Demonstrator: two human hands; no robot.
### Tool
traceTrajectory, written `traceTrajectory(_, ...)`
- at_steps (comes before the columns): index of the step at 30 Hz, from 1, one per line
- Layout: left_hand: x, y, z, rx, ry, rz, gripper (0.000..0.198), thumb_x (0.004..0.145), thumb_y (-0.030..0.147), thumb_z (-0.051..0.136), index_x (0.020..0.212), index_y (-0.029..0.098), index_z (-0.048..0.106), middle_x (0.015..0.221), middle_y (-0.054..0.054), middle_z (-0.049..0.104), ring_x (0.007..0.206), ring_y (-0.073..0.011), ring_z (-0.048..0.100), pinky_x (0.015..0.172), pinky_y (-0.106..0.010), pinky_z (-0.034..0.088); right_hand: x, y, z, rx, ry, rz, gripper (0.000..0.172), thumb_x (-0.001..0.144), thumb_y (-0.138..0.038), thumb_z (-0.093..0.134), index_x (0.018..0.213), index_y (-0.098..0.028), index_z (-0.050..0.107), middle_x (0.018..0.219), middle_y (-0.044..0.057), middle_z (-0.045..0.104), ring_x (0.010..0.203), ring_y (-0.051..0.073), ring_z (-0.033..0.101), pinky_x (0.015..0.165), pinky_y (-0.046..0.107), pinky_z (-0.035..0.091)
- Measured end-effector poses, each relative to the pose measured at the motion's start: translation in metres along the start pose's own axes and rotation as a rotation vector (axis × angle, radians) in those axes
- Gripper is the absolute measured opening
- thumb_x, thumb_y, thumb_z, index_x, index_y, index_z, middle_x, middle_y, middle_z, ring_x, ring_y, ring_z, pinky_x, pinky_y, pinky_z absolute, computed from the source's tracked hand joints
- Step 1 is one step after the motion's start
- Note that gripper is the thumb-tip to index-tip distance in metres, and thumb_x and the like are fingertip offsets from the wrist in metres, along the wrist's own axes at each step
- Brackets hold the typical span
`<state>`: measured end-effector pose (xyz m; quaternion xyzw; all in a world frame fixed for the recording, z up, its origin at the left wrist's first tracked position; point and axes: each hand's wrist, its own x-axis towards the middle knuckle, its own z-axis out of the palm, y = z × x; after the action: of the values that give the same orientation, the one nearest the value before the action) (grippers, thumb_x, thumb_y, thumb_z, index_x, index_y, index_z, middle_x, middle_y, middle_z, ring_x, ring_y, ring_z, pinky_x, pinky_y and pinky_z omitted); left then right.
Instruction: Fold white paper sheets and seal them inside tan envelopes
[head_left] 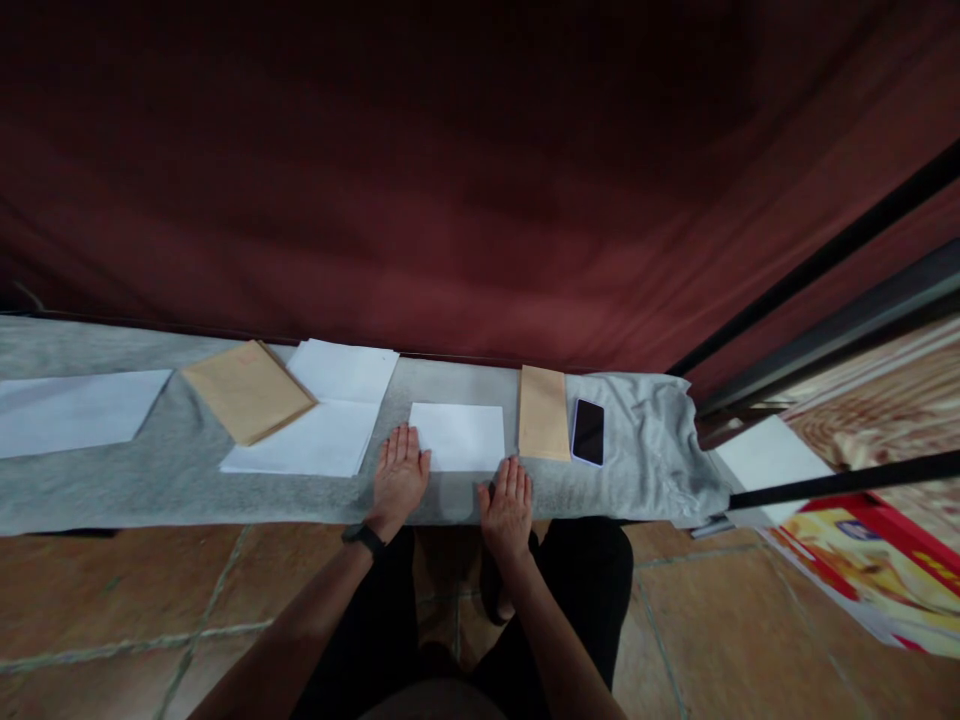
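Your left hand (400, 472) and right hand (508, 500) lay flat and open on the grey cloth (187, 470), holding nothing; the white paper (459, 436) sat between them, by your fingertips; it looked thin, light, bendy; a corner looked best to pinch.

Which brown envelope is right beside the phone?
The narrow brown envelope, lying straight just left of the phone. The wider envelope sits tilted, far left, touching white paper.

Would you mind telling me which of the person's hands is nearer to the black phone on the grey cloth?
The right hand: it lies flat to the left of the phone, nearer the person. The left hand rests farther left, beyond the white sheet.
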<state>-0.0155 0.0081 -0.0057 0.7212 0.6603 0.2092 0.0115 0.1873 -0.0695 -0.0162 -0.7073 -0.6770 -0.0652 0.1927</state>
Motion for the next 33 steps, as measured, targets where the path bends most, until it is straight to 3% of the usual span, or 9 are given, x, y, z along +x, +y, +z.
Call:
traceTrajectory(3,-0.002,0.017,0.003,-0.007,-0.008,0.069,0.062,0.103,0.036,0.028,0.155,0.004,0.038,0.162,-0.02,0.037,0.156,-0.0307,0.025,0.126,-0.054,0.025,0.0,0.0,0.001,-0.002,-0.003,0.006,0.066,0.108,-0.045,0.034,0.153,0.002,0.041,0.156,0.028,0.043,0.146,0.037,0.041,0.117,0.054,0.035)
traceTrajectory(10,-0.008,0.053,0.013,-0.029,-0.154,0.295,0.059,0.103,0.036,0.032,0.153,0.007,0.043,0.16,-0.016,0.042,0.153,-0.0273,0.032,0.126,-0.049,0.03,0.0,0.0,0.0,-0.015,-0.012,-0.011,0.065,0.108,-0.042,0.035,0.152,0.004,0.041,0.157,0.029,0.042,0.145,0.039,0.041,0.117,0.055,0.034)
traceTrajectory(17,-0.014,0.042,0.009,-0.05,-0.17,0.448,0.057,0.104,0.034,0.034,0.154,0.008,0.042,0.161,-0.016,0.043,0.152,-0.0246,0.036,0.125,-0.045,0.031,0.012,-0.003,-0.001,0.11,-0.07,0.027,0.058,0.109,-0.039,0.031,0.154,-0.004,0.042,0.159,0.021,0.043,0.15,0.032,0.037,0.12,0.054,0.03)
traceTrajectory(23,-0.022,0.033,0.013,-0.055,-0.192,0.539,0.06,0.099,0.022,0.04,0.157,0.008,0.036,0.16,-0.018,0.043,0.15,-0.0232,0.04,0.124,-0.044,0.032,0.04,-0.025,0.001,0.289,-0.237,-0.195,0.051,0.111,-0.035,0.027,0.156,-0.017,0.042,0.161,0.009,0.044,0.151,0.02,0.036,0.124,0.044,0.029)
traceTrajectory(29,-0.026,0.033,0.005,-0.069,-0.201,0.563,0.056,0.098,0.026,0.046,0.149,0.004,0.046,0.151,-0.023,0.053,0.145,-0.0274,0.046,0.123,-0.047,0.034,0.07,-0.026,0.015,0.206,-0.27,-0.26,0.049,0.11,-0.032,0.032,0.152,-0.013,0.047,0.161,0.011,0.042,0.151,0.025,0.036,0.125,0.047,0.028)
traceTrajectory(33,-0.026,0.033,-0.002,-0.093,-0.187,0.588,0.052,0.102,0.035,0.043,0.146,0.008,0.051,0.151,-0.019,0.054,0.145,-0.0265,0.046,0.124,-0.047,0.033,0.098,-0.019,0.023,0.155,-0.279,-0.318,0.047,0.11,-0.03,0.034,0.153,-0.017,0.047,0.163,0.009,0.04,0.151,0.026,0.037,0.124,0.048,0.029)
